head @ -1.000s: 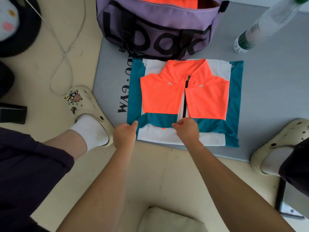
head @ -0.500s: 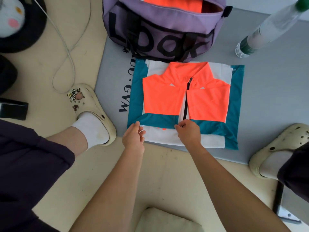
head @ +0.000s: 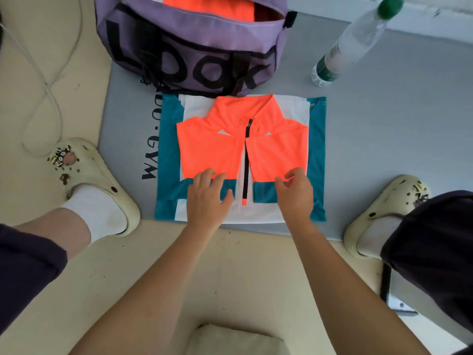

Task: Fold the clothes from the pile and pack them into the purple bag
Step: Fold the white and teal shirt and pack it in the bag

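Orange-and-teal folded jacket [head: 240,155] lies on the grey mat [head: 384,139], just near of the purple bag [head: 189,44]. Left hand [head: 208,198] rests flat, fingers spread; right hand [head: 297,194] curls loosely, perhaps pinching the orange hem.

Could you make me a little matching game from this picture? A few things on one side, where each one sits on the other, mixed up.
Things:
1. water bottle
2. purple bag
3. folded jacket
4. cream clog with charms

Places:
A. under both hands
B. far right of the grey mat
C. left, on the beige floor
D. just beyond the jacket's collar

Pairs: 1-B, 2-D, 3-A, 4-C
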{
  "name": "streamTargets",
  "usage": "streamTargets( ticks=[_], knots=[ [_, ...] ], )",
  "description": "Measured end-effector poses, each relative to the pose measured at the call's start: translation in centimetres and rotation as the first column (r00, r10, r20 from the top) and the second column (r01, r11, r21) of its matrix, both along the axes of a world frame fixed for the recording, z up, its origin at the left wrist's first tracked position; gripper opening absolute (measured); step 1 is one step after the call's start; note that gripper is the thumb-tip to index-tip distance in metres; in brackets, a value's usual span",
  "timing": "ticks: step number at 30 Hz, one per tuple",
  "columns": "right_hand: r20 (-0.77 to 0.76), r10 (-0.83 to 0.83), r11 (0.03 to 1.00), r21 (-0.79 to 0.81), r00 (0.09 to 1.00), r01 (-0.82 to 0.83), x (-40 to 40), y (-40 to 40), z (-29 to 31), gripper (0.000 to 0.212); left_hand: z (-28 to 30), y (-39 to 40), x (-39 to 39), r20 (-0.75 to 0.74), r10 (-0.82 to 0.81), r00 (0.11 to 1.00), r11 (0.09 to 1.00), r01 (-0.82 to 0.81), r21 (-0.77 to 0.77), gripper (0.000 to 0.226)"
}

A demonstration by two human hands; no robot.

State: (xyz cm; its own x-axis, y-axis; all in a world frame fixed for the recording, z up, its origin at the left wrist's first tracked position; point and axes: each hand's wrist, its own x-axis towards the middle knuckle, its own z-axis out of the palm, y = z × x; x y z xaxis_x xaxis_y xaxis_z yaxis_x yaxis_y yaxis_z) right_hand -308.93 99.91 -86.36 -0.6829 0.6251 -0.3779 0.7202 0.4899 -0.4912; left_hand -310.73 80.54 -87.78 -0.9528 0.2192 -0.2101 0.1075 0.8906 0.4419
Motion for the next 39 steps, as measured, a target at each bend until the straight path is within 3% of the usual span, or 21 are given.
streamTargets(
  ticks=[2, 5, 8, 11, 16, 21, 24, 27, 29, 31, 33, 35, 39],
  knots=[
    [-0.018, -0.053, 0.991, 0.119, 0.998, 0.055, 1.1, 3.4, 0.1, 0.036, -0.6, 0.7, 0.0, 0.101, -0.104, 0.989, 0.990, 0.112, -0.080, 0.044],
    [0.288, -0.150, 0.985, 0.130, 0.946, 0.117, 2.9, 7.2, -0.3, 0.062, -1.2, 1.0, -0.2, 0.156, -0.085, 0.984, 0.985, 0.106, -0.133, 0.045],
    [0.439, -0.149, 0.985, -0.012, 0.886, 0.172, 4.1, 9.0, -0.9, 0.054, -0.3, 2.5, -0.8, 0.127, -0.047, 0.991, 0.984, 0.068, -0.166, 0.038],
    [0.405, -0.077, 0.968, -0.188, 0.911, 0.166, 4.5, 10.3, -1.3, 0.038, 1.2, 5.9, -1.0, 0.165, -0.054, 0.985, 0.999, 0.052, 0.013, 0.021],
    [0.203, -0.125, 0.854, -0.476, 0.971, 0.209, 4.7, 12.2, -0.3, 0.027, 3.1, 13.8, 0.5, 0.519, -0.015, 0.855, 0.898, -0.217, 0.383, 0.010],
    [0.187, -0.161, 0.556, -0.794, 0.969, 0.246, 5.4, 13.1, 0.5, 0.007, 1.6, 18.3, 1.3, 0.725, 0.021, 0.688, 0.814, -0.433, 0.387, 0.010],
    [0.170, -0.155, 0.452, -0.864, 0.973, 0.222, 5.4, 12.7, 0.0, 0.007, 0.2, 18.9, 1.2, 0.807, 0.066, 0.587, 0.741, -0.571, 0.354, 0.022],
    [0.174, -0.096, 0.417, -0.887, 0.980, 0.199, 5.0, 12.5, -0.8, 0.015, -0.9, 19.1, 0.8, 0.777, 0.088, 0.624, 0.801, -0.508, 0.317, 0.017],
    [0.210, 0.023, 0.435, -0.882, 0.977, 0.180, 4.4, 13.1, -1.0, 0.012, -1.5, 18.9, 0.2, 0.720, 0.062, 0.691, 0.883, -0.374, 0.283, 0.017],
    [0.272, 0.129, 0.547, -0.822, 0.954, 0.161, 3.1, 14.3, -1.0, 0.012, -2.1, 18.7, -0.4, 0.694, 0.027, 0.720, 0.921, -0.288, 0.263, 0.020],
    [0.275, 0.012, 0.698, -0.691, 0.961, 0.189, 0.8, 15.6, -1.3, 0.016, -2.6, 18.5, -0.7, 0.691, 0.005, 0.723, 0.933, -0.252, 0.256, 0.023],
    [0.145, -0.138, 0.802, -0.564, 0.980, 0.196, -2.4, 16.0, -1.3, 0.015, -3.0, 18.0, -0.6, 0.705, 0.003, 0.710, 0.916, -0.284, 0.282, 0.022],
    [0.028, -0.130, 0.882, -0.453, 0.991, 0.129, -9.4, 13.4, -1.8, 0.033, -2.4, 16.3, -0.4, 0.776, -0.005, 0.631, 0.810, -0.452, 0.373, 0.021]
  ],
)
